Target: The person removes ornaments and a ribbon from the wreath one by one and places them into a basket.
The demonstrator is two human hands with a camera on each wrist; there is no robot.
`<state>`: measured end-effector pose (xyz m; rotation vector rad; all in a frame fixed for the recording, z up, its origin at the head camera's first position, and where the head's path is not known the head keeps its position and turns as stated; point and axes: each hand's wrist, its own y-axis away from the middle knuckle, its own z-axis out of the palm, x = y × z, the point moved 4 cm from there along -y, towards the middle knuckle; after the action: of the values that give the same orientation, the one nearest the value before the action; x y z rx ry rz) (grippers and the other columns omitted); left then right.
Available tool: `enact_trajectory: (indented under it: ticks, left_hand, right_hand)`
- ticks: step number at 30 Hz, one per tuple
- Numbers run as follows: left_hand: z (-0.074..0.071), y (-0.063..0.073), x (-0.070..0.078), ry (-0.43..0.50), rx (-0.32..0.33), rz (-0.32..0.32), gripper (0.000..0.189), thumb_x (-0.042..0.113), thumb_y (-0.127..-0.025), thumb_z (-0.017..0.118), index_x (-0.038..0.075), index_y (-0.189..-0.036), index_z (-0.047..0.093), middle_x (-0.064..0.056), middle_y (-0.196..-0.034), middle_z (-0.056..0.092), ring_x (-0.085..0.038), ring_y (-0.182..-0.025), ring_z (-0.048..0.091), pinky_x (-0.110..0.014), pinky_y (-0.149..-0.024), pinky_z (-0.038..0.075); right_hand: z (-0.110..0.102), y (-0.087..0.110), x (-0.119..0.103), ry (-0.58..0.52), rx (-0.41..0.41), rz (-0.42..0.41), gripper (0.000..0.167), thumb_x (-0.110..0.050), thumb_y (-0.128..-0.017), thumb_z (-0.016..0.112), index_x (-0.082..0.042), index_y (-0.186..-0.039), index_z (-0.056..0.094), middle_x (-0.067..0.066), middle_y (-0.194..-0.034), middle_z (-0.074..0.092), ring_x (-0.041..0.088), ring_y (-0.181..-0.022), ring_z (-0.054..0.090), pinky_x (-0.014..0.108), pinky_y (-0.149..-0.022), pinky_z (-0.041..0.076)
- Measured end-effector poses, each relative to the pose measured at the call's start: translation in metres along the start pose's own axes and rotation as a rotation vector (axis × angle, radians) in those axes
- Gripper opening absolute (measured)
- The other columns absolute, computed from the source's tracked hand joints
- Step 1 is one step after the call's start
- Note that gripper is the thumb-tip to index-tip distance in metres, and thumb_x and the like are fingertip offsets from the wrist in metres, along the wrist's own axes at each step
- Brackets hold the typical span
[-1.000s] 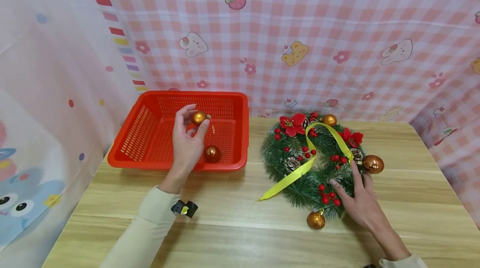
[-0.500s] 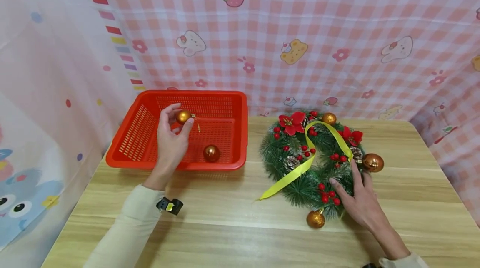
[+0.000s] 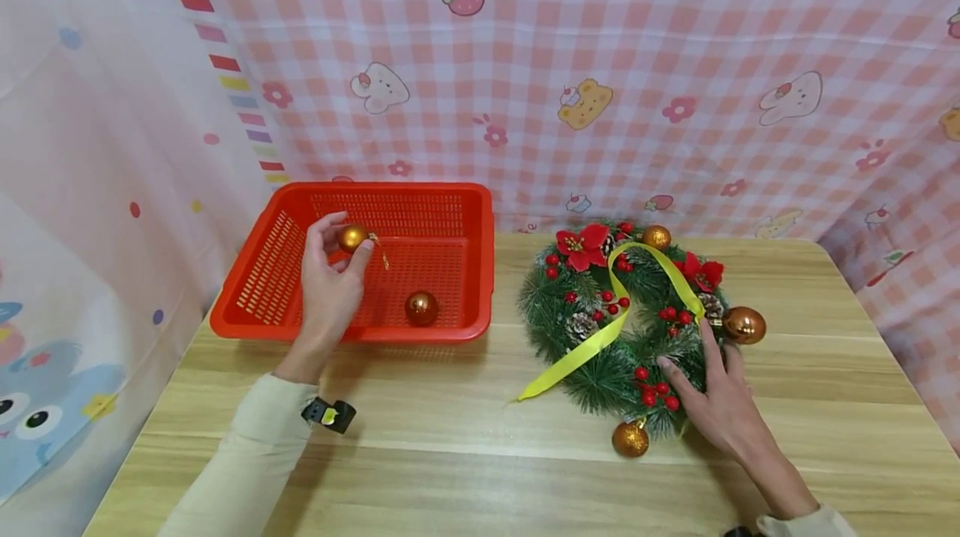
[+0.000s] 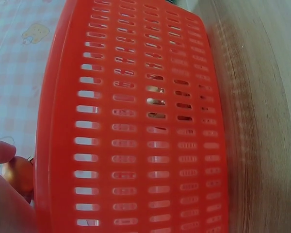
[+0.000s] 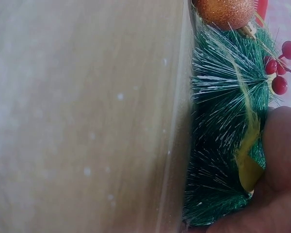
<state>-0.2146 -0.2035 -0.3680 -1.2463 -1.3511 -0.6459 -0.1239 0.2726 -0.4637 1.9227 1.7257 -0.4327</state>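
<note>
A small gold bauble with a thin gold loop is pinched between the thumb and fingers of my left hand, above the red plastic basket. In the left wrist view, part of this bauble shows past the basket's rim. A shiny copper bauble lies on the basket floor. My right hand rests on the right side of the green wreath, fingers spread over its branches. A yellow ribbon lies across the wreath, its upper end near my right index finger.
On the wreath are red flowers, red berries, pine cones, a glittery gold bauble and a larger copper bauble. A pink checked cloth hangs behind the wooden table.
My left hand has moved left over the basket, carrying the gold bauble with it. The right hand and the wreath have stayed in place.
</note>
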Motion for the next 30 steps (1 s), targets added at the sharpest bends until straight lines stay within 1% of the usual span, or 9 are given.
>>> enact_trajectory:
  ticks: [9, 12, 15, 17, 20, 25, 27, 30]
  left_hand:
    - [0.000, -0.001, -0.001, 0.020, 0.014, 0.006, 0.043, 0.012, -0.096, 0.064, 0.013, -0.136, 0.047, -0.007, -0.127, 0.052, -0.014, -0.110, 0.049, -0.031, -0.091, 0.045]
    - [-0.001, 0.000, -0.002, 0.017, 0.010, 0.007, 0.045, 0.012, -0.096, 0.064, 0.013, -0.137, 0.047, -0.007, -0.131, 0.052, -0.016, -0.117, 0.049, -0.035, -0.098, 0.043]
    - [-0.002, 0.000, -0.002, 0.009, 0.000, 0.009, 0.047, 0.013, -0.096, 0.064, 0.014, -0.140, 0.045, -0.007, -0.137, 0.051, -0.018, -0.126, 0.046, -0.040, -0.107, 0.037]
    - [-0.003, 0.001, -0.001, 0.003, -0.006, 0.008, 0.048, 0.014, -0.097, 0.064, 0.015, -0.141, 0.045, -0.007, -0.138, 0.050, -0.019, -0.129, 0.045, -0.043, -0.110, 0.035]
    - [-0.001, 0.001, 0.000, 0.006, -0.012, 0.012, 0.049, 0.013, -0.097, 0.063, 0.015, -0.142, 0.045, -0.007, -0.137, 0.051, -0.019, -0.128, 0.045, -0.043, -0.110, 0.036]
    - [0.004, 0.003, 0.002, 0.010, -0.028, 0.007, 0.048, 0.013, -0.097, 0.063, 0.015, -0.141, 0.046, -0.006, -0.134, 0.053, -0.016, -0.124, 0.048, -0.037, -0.104, 0.041]
    - [0.007, 0.005, 0.003, 0.016, -0.043, 0.001, 0.047, 0.013, -0.097, 0.063, 0.015, -0.141, 0.046, -0.006, -0.133, 0.053, -0.015, -0.123, 0.049, -0.035, -0.102, 0.042]
    - [0.013, 0.009, 0.006, 0.035, -0.074, -0.006, 0.048, 0.014, -0.097, 0.063, 0.015, -0.142, 0.046, -0.006, -0.133, 0.053, -0.016, -0.122, 0.050, -0.036, -0.101, 0.042]
  right_hand:
    - [0.000, 0.000, 0.000, 0.002, 0.004, -0.002, 0.090, -0.057, -0.100, 0.042, -0.020, -0.156, -0.018, 0.044, -0.153, -0.003, 0.077, -0.122, 0.021, 0.083, -0.092, 0.023]
    - [0.000, 0.000, 0.000, -0.004, 0.003, -0.002, 0.091, -0.058, -0.100, 0.042, -0.020, -0.156, -0.018, 0.043, -0.154, -0.004, 0.077, -0.122, 0.021, 0.083, -0.093, 0.022]
    - [0.000, 0.000, 0.001, -0.008, 0.000, 0.001, 0.091, -0.058, -0.100, 0.042, -0.019, -0.156, -0.018, 0.042, -0.154, -0.004, 0.077, -0.122, 0.020, 0.083, -0.093, 0.022]
    - [0.000, -0.001, 0.000, -0.009, -0.001, 0.003, 0.091, -0.058, -0.100, 0.042, -0.019, -0.156, -0.018, 0.043, -0.153, -0.004, 0.078, -0.122, 0.020, 0.083, -0.093, 0.022]
    - [0.000, 0.000, 0.000, -0.008, -0.001, 0.002, 0.091, -0.058, -0.100, 0.042, -0.019, -0.156, -0.019, 0.043, -0.153, -0.004, 0.078, -0.121, 0.019, 0.083, -0.092, 0.023]
    - [0.000, 0.000, 0.000, -0.018, 0.010, -0.004, 0.091, -0.057, -0.100, 0.043, -0.020, -0.157, -0.018, 0.042, -0.154, -0.005, 0.078, -0.122, 0.019, 0.084, -0.092, 0.021]
    - [0.000, 0.000, 0.000, -0.027, 0.011, -0.005, 0.091, -0.057, -0.100, 0.043, -0.020, -0.157, -0.017, 0.042, -0.154, -0.005, 0.077, -0.123, 0.019, 0.084, -0.093, 0.019]
    - [0.000, 0.000, 0.000, -0.030, 0.009, -0.005, 0.091, -0.057, -0.100, 0.044, -0.020, -0.157, -0.017, 0.041, -0.154, -0.006, 0.076, -0.124, 0.019, 0.084, -0.094, 0.018]
